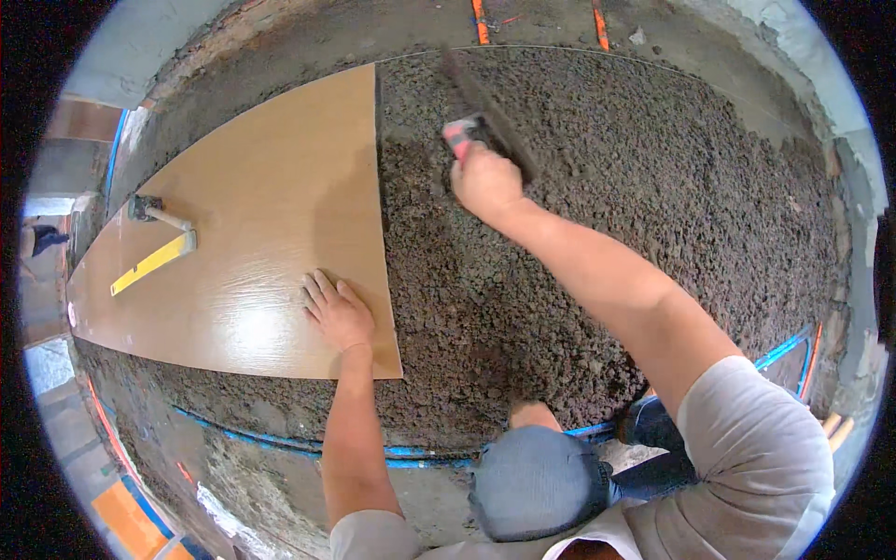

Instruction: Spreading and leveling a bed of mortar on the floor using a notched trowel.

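My right hand point(487, 182) is wrapped round the red and grey handle of a trowel point(485, 107). Its long dark blade is blurred and lies over the coarse, crumbly mortar bed point(597, 168). On the left, my left hand point(338, 310) rests flat with fingers stretched on a large beige tile point(271, 177), close to its near right corner. The tile lies on the mortar, its straight right edge bordering the bare bed. On its far left part are a mallet point(159, 211) with a dark head and a yellow spirit level point(154, 261).
Blue pipes point(308, 450) run along the near side of the bed, and another blue pipe point(784, 350) stands at the right. Orange pipes point(480, 21) cross the floor at the far side. A thin string point(560, 49) follows the bed's far edge. My knee point(537, 481) is at the near edge.
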A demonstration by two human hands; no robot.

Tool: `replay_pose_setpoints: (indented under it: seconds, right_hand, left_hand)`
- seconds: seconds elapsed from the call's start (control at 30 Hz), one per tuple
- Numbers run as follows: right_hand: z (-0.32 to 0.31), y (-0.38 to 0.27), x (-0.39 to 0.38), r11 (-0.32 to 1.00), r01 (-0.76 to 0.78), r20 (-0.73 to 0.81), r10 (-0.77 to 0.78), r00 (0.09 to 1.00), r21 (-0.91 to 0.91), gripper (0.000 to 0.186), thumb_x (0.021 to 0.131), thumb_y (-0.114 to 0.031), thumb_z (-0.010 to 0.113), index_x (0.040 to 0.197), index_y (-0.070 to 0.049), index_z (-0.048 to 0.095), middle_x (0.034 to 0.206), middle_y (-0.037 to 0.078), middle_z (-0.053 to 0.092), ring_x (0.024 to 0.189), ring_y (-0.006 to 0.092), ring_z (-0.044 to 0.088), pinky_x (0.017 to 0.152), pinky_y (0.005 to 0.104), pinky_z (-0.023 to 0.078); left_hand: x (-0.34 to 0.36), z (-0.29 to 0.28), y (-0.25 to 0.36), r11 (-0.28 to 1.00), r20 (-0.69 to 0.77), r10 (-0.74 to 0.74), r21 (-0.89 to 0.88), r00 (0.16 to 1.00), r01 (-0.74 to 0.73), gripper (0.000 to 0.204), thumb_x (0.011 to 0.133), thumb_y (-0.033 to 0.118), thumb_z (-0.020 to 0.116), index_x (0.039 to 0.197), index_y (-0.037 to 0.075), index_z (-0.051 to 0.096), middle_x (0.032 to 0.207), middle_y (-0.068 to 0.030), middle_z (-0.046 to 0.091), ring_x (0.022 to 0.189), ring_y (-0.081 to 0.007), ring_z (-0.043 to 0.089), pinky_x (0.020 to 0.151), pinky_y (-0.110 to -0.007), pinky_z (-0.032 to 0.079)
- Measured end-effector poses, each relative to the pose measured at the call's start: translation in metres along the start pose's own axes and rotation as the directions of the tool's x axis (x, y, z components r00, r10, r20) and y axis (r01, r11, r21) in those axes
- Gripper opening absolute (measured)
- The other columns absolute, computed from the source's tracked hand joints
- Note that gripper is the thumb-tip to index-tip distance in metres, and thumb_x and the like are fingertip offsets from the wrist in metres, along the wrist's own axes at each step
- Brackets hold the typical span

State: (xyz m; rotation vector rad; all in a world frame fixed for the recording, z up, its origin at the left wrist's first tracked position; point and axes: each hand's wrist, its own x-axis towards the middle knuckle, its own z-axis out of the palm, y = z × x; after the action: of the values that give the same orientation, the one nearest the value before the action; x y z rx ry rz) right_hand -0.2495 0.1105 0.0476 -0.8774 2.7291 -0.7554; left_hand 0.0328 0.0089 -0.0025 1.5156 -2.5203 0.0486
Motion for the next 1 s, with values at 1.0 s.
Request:
replay_pose_setpoints:
  seconds: [1.0]
  right_hand:
    - [-0.107, 0.095, -0.080, 0.909, 0.288, 0.600, -0.415, 0.684, 0.300, 0.035, 0.079, -0.036, 0.067, 0.081, -0.003, 0.059, 0.068, 0.015, 0.059, 0.062, 0.0287, 0.058, 0.062, 0.0395, 0.047]
  left_hand:
    - [0.000, -0.006, -0.005, 1.000, 0.055, -0.025, -0.001, 0.998, 0.025, 0.050, 0.097, 0.031, 0.032, 0.137, 0.002, 0.037, 0.147, -0.0174, 0.029, 0.136, -0.0371, 0.023, 0.110, -0.052, 0.017]
